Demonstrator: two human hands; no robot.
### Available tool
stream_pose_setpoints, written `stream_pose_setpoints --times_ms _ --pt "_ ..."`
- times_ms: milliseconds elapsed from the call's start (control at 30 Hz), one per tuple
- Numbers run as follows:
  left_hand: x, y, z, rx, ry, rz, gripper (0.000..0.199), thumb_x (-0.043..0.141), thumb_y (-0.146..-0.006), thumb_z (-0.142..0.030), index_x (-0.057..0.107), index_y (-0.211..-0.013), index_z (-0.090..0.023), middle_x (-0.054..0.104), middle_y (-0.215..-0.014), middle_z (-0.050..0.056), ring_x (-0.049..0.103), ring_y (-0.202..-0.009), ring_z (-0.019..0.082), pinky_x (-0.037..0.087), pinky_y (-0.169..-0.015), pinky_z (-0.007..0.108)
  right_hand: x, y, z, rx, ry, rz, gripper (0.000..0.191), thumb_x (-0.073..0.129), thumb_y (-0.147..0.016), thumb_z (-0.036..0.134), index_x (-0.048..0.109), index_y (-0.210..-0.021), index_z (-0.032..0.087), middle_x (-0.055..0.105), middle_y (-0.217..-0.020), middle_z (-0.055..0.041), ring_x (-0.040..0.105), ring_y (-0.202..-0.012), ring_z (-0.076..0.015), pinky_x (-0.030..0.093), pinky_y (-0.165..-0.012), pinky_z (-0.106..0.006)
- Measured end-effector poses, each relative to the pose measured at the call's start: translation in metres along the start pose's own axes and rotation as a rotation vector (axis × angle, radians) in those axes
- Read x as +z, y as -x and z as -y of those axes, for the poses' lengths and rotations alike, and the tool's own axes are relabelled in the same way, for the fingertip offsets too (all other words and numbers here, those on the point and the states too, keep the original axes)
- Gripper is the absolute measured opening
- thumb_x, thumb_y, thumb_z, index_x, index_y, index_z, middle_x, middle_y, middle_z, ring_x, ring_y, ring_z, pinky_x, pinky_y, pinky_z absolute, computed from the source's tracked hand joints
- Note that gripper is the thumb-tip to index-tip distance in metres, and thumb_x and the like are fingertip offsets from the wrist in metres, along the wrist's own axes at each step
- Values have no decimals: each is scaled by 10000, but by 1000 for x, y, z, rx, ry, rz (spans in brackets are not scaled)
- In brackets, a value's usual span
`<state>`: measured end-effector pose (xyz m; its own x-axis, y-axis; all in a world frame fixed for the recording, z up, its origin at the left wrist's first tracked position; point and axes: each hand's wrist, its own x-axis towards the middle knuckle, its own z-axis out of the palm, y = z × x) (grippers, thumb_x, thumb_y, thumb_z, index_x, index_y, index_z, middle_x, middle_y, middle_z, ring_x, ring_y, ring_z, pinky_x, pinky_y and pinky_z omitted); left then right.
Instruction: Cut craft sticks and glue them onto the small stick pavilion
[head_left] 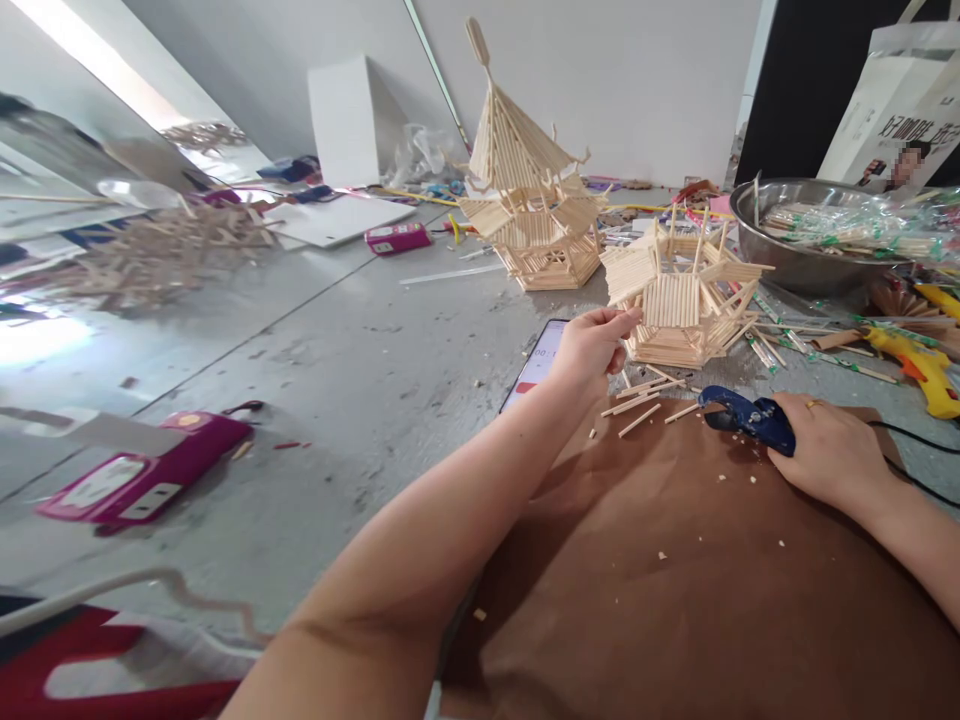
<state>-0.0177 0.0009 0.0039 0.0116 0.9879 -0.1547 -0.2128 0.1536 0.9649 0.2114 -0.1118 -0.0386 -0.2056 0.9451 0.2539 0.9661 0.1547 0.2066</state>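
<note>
My left hand (596, 345) has its fingers pinched together at the left edge of a small pavilion model (673, 300) built of thin wooden sticks; whatever is between the fingertips is too small to make out. On the brown sheet (637, 590), my right hand (832, 450) is closed round a dark blue tool (750, 418) with a black cord behind it. Loose sticks (641, 400) lie between the two hands, in front of the model. Partly under my left wrist is a phone (536, 360). A taller stick pagoda (532, 200) stands behind, to the left.
A metal bowl (795, 255) with wrapped sticks stands at the right, near a yellow glue gun (919, 370) and a white bag (892, 110). At the left are a purple power strip (154, 475) and a stick pile (172, 250).
</note>
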Motion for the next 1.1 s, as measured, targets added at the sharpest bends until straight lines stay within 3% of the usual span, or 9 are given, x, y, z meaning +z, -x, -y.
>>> stream_pose_setpoints --times_ms 633,1100 --pt "3 -4 -4 -86 49 49 189 574 -728 -142 454 -582 -133 514 -426 -43 410 -262 33 244 -275 151 -1 0 2 -11 -25 -5 317 498 -701 334 547 -969 173 634 -818 -69 597 -724 -220 395 -604 -303" --pt "-5 -11 -5 -166 84 152 149 543 -758 -90 525 -611 -110 570 -456 -14 508 -342 52 412 -353 149 0 -1 2 -8 -5 53 342 459 -748 415 515 -985 174 628 -842 -73 590 -756 -234 389 -636 -318"
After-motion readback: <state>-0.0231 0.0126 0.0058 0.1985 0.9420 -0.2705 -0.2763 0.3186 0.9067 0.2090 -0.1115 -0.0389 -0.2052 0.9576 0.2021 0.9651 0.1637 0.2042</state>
